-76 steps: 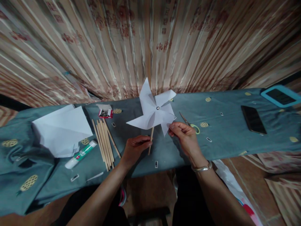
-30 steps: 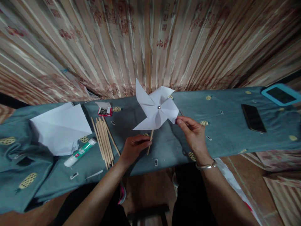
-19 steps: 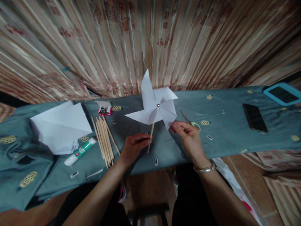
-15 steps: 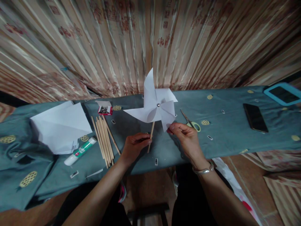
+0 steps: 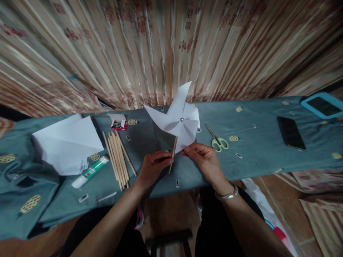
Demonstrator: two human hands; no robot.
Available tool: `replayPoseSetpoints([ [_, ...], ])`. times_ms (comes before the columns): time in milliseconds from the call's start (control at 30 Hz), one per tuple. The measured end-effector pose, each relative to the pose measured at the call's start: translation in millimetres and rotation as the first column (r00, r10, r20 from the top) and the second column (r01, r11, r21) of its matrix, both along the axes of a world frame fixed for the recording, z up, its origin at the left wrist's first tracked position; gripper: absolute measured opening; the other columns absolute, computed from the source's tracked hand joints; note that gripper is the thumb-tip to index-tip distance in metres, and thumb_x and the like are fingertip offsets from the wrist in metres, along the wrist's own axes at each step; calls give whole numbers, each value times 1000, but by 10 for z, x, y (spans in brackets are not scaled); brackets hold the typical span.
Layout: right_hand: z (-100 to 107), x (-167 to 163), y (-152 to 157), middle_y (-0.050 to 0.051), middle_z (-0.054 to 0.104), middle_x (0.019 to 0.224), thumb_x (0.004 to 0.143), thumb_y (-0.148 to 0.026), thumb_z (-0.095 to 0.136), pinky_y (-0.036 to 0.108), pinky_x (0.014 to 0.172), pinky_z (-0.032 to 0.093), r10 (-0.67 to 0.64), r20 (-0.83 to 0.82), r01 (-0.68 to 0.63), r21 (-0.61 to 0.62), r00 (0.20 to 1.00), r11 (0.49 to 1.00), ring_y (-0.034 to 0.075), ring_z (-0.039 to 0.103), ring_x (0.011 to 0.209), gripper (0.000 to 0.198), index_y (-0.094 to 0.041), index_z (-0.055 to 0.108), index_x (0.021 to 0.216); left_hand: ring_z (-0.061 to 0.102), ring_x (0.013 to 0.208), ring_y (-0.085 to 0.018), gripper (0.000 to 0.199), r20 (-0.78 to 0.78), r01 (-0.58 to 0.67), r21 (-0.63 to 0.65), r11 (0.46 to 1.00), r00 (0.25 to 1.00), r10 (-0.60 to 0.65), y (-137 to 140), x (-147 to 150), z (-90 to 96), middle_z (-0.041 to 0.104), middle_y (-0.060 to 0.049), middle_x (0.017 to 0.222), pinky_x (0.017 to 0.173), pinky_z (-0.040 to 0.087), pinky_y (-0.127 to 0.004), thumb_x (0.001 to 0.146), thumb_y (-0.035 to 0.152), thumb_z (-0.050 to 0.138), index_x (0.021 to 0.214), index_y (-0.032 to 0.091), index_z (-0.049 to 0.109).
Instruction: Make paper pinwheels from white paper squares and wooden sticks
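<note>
Just below the pinwheel (image 5: 182, 120), left hand (image 5: 155, 165) is pinching its kinda tilted stick (image 5: 174, 144), right hand (image 5: 205, 157) pinching the lowest blade (image 5: 187, 137).

Pinwheel (image 5: 182, 115) above middle of cloth-covered table (image 5: 262, 146), paper sheets (image 5: 66, 142) at left, glue stick (image 5: 89, 172) in front of them, sticks (image 5: 116, 159) to its right, box (image 5: 119, 125) just behind sticks, scissors (image 5: 216, 138) right of pinwheel, phone (image 5: 291, 132) farther right, tablet (image 5: 323, 106) at far right, curtain (image 5: 160, 53) behind.

Pinwheel (image 5: 178, 120): 1. Left of it: glue stick (image 5: 90, 172) 1, box (image 5: 123, 125) 1, sticks (image 5: 119, 159) several (overlapping). Right: scissors (image 5: 216, 138) 1, phone (image 5: 291, 132) 1.
</note>
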State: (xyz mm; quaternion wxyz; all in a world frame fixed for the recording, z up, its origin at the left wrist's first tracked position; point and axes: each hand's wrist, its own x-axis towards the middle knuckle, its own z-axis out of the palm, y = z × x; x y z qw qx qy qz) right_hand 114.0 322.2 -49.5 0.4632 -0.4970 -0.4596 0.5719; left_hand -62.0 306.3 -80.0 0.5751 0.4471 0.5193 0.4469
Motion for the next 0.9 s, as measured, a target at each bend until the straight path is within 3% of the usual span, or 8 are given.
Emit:
replayPoseSetpoints([
  [167,-40,-45,-29,0,76,71,71,-44,78,31,68,54,25,57,-29,53,998,998,17,67,66,19,-25,77,70,67,74,-19,19,12,23,5,1000,1000,-23,-4,-4,-8,76,-5,78,72,52,-28,64,31,79,79,19,80],
  [300,6,52,-33,0,72,63,76,-40,74,28,59,48,-12,206,-19,149,979,989,15,62,58,20,-23,75,65,68,76,-19,18,18,5,6,1000,1000,-5,-1,-27,-24,76,-5,80,72,52,-28,64,29,79,79,19,80],
  [433,52,249,77,0,72,64,82,-40,69,29,63,50,-241,235,173,276,942,945,15,62,61,22,-23,74,67,67,74,-18,18,30,3,-20,1000,1000,-3,-10,-36,-35,76,-4,78,70,50,-27,63,29,80,78,19,80],
  [533,8,367,202,2,77,87,81,-37,71,32,80,53,-387,174,314,337,906,888,18,68,82,17,-24,75,91,66,73,-17,18,35,36,-31,999,999,-35,-25,-31,-19,76,-4,78,70,50,-27,63,28,80,78,19,80],
  [667,-65,397,288,5,74,114,82,-36,72,39,98,50,-334,134,274,339,933,900,20,67,107,31,-25,71,111,67,76,-18,16,37,71,-51,996,997,-69,-39,-25,13,77,-5,81,73,51,-27,64,27,79,78,18,80],
  [900,-5,291,216,3,77,102,81,-38,71,38,93,53,-246,145,196,294,958,935,20,70,96,24,-27,75,102,67,72,-17,16,21,20,-35,999,1000,-19,-17,-42,-2,77,-4,77,70,51,-26,63,27,80,77,19,80],
])
